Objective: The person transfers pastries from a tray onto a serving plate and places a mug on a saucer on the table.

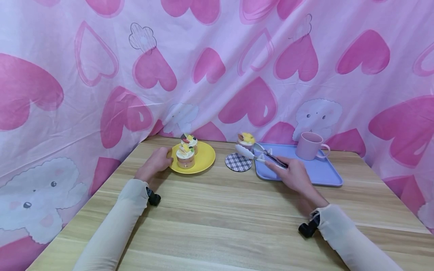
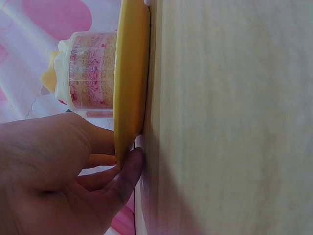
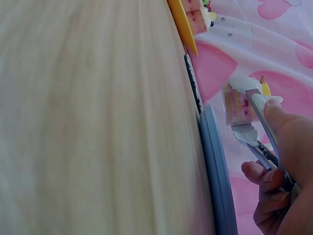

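My left hand pinches the near-left rim of a yellow plate, with the thumb and fingers on opposite faces of it in the left wrist view. Two clear cups of layered cake topped with cream and fruit, a front cake cup and a rear cake cup, stand on that plate. My right hand grips metal tongs with white tips. Between the tips, in the right wrist view, is a third cake cup with yellow fruit on top, seemingly raised above the table.
A round checked coaster lies between the plate and a blue-purple tray. On the tray stands a pink mug, its handle to the right. A pink heart-patterned curtain hangs right behind the wooden table.
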### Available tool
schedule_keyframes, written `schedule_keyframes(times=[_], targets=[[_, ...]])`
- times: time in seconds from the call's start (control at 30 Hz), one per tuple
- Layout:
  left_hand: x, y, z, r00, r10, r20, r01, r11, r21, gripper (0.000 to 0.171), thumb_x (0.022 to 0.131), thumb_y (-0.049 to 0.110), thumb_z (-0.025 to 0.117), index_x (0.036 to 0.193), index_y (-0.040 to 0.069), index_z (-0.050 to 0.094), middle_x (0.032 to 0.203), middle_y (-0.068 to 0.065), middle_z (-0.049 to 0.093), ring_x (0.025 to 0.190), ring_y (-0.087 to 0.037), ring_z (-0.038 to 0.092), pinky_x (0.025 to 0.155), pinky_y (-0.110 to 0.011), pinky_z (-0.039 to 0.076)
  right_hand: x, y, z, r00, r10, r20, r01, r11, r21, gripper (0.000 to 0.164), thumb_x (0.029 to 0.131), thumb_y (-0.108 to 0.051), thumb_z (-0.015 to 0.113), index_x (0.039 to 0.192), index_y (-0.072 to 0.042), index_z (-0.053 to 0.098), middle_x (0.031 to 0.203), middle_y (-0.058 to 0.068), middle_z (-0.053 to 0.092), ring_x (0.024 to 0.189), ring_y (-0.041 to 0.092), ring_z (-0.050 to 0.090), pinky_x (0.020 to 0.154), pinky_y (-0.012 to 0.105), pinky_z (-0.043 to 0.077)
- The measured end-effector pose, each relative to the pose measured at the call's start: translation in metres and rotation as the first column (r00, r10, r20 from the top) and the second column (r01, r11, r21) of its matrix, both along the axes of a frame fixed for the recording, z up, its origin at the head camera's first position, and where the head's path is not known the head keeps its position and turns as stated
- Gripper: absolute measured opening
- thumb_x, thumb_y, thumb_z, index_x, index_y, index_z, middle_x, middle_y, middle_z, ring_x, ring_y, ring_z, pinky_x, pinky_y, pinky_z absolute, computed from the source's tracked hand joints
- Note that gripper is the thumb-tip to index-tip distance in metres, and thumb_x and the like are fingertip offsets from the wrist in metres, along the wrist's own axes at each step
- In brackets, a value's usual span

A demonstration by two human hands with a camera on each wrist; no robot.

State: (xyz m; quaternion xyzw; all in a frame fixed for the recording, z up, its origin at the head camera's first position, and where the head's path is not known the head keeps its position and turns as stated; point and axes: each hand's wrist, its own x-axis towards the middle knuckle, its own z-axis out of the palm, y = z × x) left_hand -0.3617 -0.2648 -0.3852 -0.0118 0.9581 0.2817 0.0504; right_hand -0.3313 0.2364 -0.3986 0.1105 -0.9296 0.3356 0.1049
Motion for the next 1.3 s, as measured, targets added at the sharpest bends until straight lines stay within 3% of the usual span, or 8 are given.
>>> schedule_keyframes(times=[0.23, 0.4, 0.53, 0.6, 0.77, 1.03, 1.2, 1.3], targets=[[0.001, 0.0, 0.0, 1.0, -0.004, -0.004, 0.004, 1.0, -0.002, 0.062, 0.11, 0.01, 0.055, 0.164, -0.008, 0.034, 0.168, -0.033, 0.038, 0.141, -0.039, 0.049, 0.127, -0.061, 0.038, -0.002, -0.011, -0.002, 1.0, 0.019, -0.012, -0.019, 1.0, -0.004, 0.081, 0.096, -0.07, 0.068, 0.151, -0.011, 0.064, 0.081, 0.008, 0.056, 0.076, 0.024, 0.051, 0.061, 0.03, 0.042], [0.0, 0.0, 0.001, 1.0, -0.002, 0.004, 0.002, 1.0, -0.003, 0.062, 0.11, 0.01, 0.055, 0.165, -0.008, 0.033, 0.169, -0.033, 0.036, 0.142, -0.039, 0.049, 0.127, -0.061, 0.036, -0.003, -0.02, -0.004, 0.997, 0.038, -0.063, -0.039, 0.999, -0.004, 0.071, 0.097, -0.065, 0.071, 0.146, -0.013, 0.07, 0.085, 0.007, 0.068, 0.08, 0.021, 0.057, 0.067, 0.029, 0.046], [0.0, 0.001, 0.001, 1.0, -0.002, 0.009, 0.002, 1.0, 0.007, 0.062, 0.11, 0.01, 0.055, 0.165, -0.007, 0.033, 0.17, -0.032, 0.036, 0.144, -0.04, 0.048, 0.128, -0.062, 0.035, -0.003, -0.024, -0.005, 0.996, 0.047, -0.071, -0.048, 0.999, -0.011, 0.067, 0.097, -0.064, 0.072, 0.144, -0.016, 0.072, 0.102, 0.01, 0.078, 0.087, 0.024, 0.061, 0.074, 0.034, 0.05], [0.001, 0.001, 0.001, 1.0, -0.008, 0.001, 0.008, 1.0, 0.0, 0.061, 0.11, 0.01, 0.055, 0.165, -0.008, 0.034, 0.17, -0.033, 0.036, 0.148, -0.041, 0.046, 0.128, -0.062, 0.035, -0.003, -0.026, -0.005, 0.996, 0.05, -0.071, -0.05, 0.999, -0.008, 0.068, 0.097, -0.064, 0.072, 0.144, -0.015, 0.071, 0.12, 0.012, 0.08, 0.099, 0.026, 0.068, 0.083, 0.04, 0.057], [0.002, 0.001, 0.002, 1.0, -0.02, -0.016, 0.019, 1.0, -0.019, 0.061, 0.109, 0.011, 0.055, 0.163, -0.01, 0.035, 0.168, -0.034, 0.037, 0.153, -0.045, 0.042, 0.128, -0.063, 0.033, -0.002, -0.031, -0.005, 0.997, 0.059, -0.042, -0.06, 0.998, -0.014, 0.072, 0.097, -0.064, 0.071, 0.147, -0.013, 0.068, 0.146, 0.015, 0.069, 0.121, 0.03, 0.07, 0.095, 0.047, 0.059], [0.003, 0.001, 0.0, 1.0, -0.013, -0.014, 0.013, 1.0, -0.012, 0.061, 0.11, 0.011, 0.054, 0.164, -0.009, 0.034, 0.168, -0.033, 0.038, 0.146, -0.04, 0.048, 0.128, -0.062, 0.036, -0.002, -0.046, -0.006, 0.996, 0.084, -0.039, -0.084, 0.996, -0.013, 0.066, 0.097, -0.062, 0.073, 0.143, -0.015, 0.072, 0.139, 0.014, 0.074, 0.098, 0.026, 0.064, 0.08, 0.036, 0.052], [0.003, 0.001, 0.002, 1.0, -0.008, -0.003, 0.008, 1.0, -0.009, 0.061, 0.11, 0.011, 0.055, 0.164, -0.009, 0.034, 0.168, -0.033, 0.038, 0.141, -0.039, 0.05, 0.127, -0.061, 0.038, -0.002, -0.054, -0.007, 0.993, 0.108, -0.05, -0.109, 0.994, -0.02, 0.065, 0.097, -0.061, 0.073, 0.143, -0.015, 0.072, 0.14, 0.012, 0.074, 0.111, 0.027, 0.069, 0.095, 0.047, 0.059], [0.003, 0.001, 0.002, 1.0, -0.009, -0.004, 0.009, 1.0, -0.008, 0.061, 0.11, 0.011, 0.055, 0.164, -0.009, 0.034, 0.168, -0.033, 0.039, 0.14, -0.039, 0.05, 0.126, -0.062, 0.038, -0.001, -0.059, -0.007, 0.991, 0.119, -0.055, -0.12, 0.992, -0.027, 0.065, 0.097, -0.06, 0.074, 0.143, -0.014, 0.072, 0.137, 0.011, 0.075, 0.11, 0.026, 0.069, 0.093, 0.045, 0.058]])
